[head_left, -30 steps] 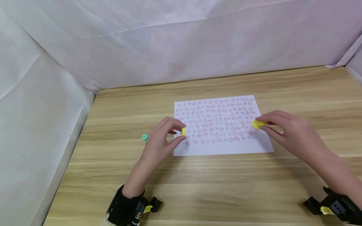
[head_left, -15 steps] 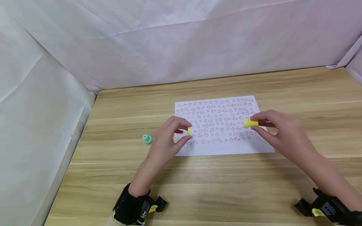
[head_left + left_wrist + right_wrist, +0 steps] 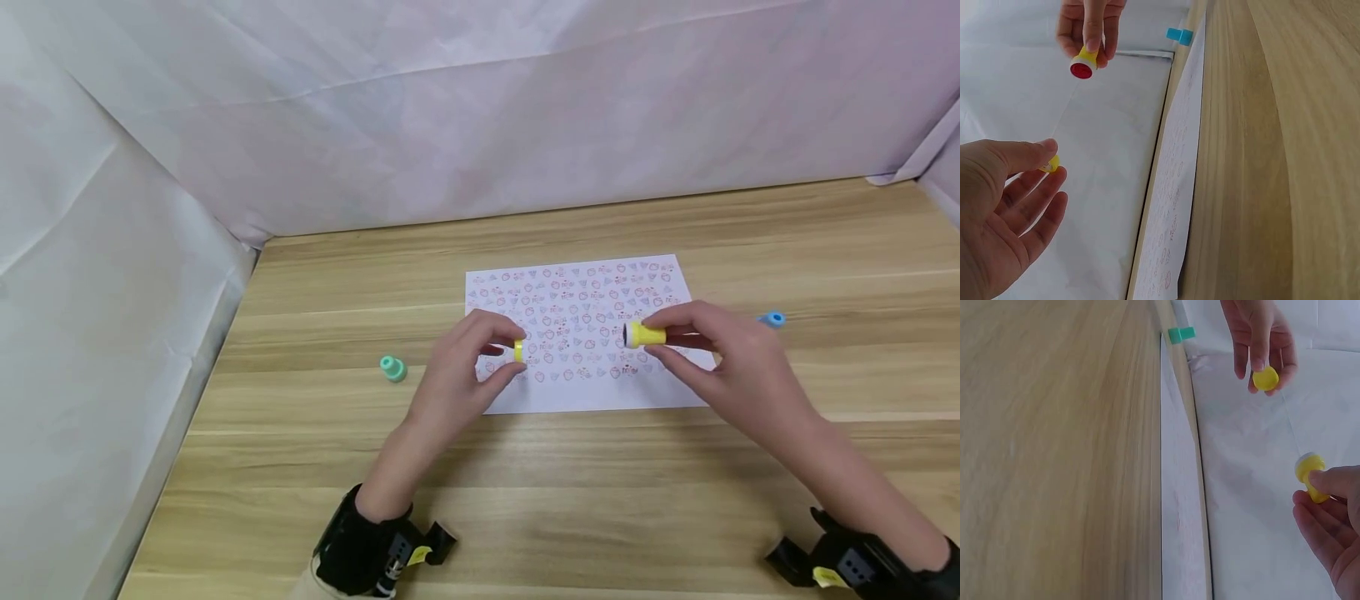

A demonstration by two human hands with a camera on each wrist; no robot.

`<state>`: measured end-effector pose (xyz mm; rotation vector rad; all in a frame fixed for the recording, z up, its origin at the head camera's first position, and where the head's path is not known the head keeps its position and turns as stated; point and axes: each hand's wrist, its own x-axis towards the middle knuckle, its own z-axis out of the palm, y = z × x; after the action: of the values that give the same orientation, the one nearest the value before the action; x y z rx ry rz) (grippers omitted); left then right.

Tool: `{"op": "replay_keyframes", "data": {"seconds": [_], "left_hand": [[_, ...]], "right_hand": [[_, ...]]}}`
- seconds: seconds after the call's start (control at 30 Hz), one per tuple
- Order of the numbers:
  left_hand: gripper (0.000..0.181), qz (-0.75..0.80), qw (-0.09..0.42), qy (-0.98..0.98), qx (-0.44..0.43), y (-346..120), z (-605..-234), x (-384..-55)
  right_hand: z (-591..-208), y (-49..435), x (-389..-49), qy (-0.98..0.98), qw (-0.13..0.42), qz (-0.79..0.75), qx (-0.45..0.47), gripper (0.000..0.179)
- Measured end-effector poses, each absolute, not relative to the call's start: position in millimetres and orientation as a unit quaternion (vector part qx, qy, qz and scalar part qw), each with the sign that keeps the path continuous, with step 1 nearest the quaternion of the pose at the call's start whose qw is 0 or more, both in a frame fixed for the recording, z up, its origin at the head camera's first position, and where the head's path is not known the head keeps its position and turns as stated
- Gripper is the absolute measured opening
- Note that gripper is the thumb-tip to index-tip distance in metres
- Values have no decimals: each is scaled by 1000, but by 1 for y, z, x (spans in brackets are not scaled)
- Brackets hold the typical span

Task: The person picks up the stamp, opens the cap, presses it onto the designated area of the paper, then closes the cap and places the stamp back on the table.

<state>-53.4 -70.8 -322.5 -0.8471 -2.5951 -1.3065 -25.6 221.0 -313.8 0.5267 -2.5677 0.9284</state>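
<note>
A: Start nearest: what is held?

B: The left grip [image 3: 453,367] pinches a small round yellow plastic cap [image 3: 519,351]. Left of it, a green stepped plastic piece [image 3: 392,369] stands on the wood-grain worktop [image 3: 525,500].

A: And the right grip [image 3: 738,354]?

B: It pinches a yellow plastic stamp [image 3: 651,335] with a white collar, tipped on its side, its round red face [image 3: 1081,70] towards the cap. Both are raised, apart.

A: How should this go well?

B: I judge it a lining-up step. Bring both onto one axis, turn the cap's hollow squarely to the collar, then push straight. Fingertips belong off the red face, which may smear.

A: Farther off?

B: A white paper sheet [image 3: 592,396] printed with red and blue motifs lies below; touching it might mark it. Beyond the right grip stands a blue plastic piece [image 3: 772,319], then white cloth [image 3: 450,125] at the far side.
</note>
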Motion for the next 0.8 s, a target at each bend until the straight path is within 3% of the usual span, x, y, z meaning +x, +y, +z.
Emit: {"op": "replay_keyframes", "data": {"seconds": [0.8], "left_hand": [[34, -443, 40, -847, -291, -54, -322, -49]], "right_hand": [[-313, 187, -23, -889, 156, 363, 231, 42]]}}
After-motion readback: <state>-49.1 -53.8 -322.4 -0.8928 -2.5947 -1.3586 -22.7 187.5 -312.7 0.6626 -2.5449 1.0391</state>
